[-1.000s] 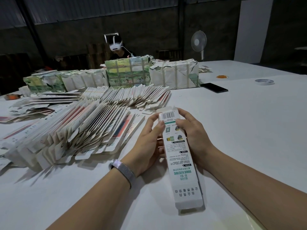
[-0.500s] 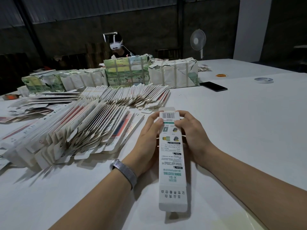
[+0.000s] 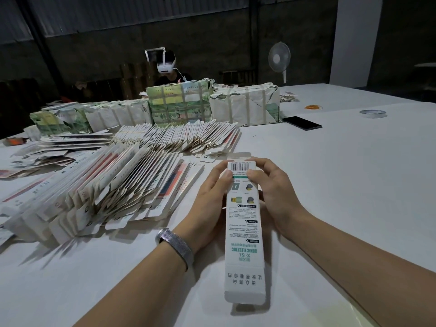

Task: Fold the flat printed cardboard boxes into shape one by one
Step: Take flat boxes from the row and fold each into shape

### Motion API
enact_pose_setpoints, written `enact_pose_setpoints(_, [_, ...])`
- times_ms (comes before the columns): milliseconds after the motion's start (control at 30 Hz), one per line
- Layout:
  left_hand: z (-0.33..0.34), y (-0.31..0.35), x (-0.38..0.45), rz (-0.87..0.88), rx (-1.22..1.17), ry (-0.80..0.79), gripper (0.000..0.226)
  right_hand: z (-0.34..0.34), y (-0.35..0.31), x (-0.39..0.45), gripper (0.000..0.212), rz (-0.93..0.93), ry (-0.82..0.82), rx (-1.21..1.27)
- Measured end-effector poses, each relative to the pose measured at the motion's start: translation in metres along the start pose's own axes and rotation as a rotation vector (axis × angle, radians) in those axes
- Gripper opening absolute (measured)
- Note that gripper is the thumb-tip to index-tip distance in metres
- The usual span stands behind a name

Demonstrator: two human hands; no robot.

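A long white printed box (image 3: 244, 234), opened into a tube with green lettering and a barcode at its far end, points away from me over the white table (image 3: 342, 185). My left hand (image 3: 210, 201) grips its far left side, thumb on the top face near the barcode. My right hand (image 3: 273, 192) grips the far right side, thumb pressing beside the barcode. A small flap stands up at the far end. To the left lies a fanned pile of flat printed boxes (image 3: 113, 185), with a second row (image 3: 184, 138) behind it.
Taped paper bundles (image 3: 245, 105) and green printed packs (image 3: 179, 102) stand along the back. A person with a white headset (image 3: 166, 64) sits behind them. A black phone (image 3: 302, 122), a tape roll (image 3: 372, 113), an orange rubber band (image 3: 313, 106) and a fan (image 3: 279, 59) are at the right rear.
The box has swung from a slant to pointing straight away from me. Both hands shifted slightly up to its far end, thumbs now closer to the barcode.
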State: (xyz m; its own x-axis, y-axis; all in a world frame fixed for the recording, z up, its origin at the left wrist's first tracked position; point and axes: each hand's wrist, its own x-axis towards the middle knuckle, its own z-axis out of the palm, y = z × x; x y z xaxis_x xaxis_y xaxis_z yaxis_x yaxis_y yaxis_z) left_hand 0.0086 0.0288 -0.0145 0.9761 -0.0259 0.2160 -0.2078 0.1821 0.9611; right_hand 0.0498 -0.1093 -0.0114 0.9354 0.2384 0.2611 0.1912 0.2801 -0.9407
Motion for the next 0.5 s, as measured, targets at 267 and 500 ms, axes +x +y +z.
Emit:
enact_pose_setpoints(267, [0.0012, -0.006, 0.0021, 0.027, 0.001, 0.017, 0.026, -0.0029, 0.0031, 0.0027, 0.027, -0.056, 0.044, 0.092])
enact_pose_setpoints(500, [-0.0012, -0.0076, 0.0021, 0.025, 0.041, 0.025, 0.022, -0.0033, 0.005, 0.004, 0.031, -0.08, 0.076, 0.097])
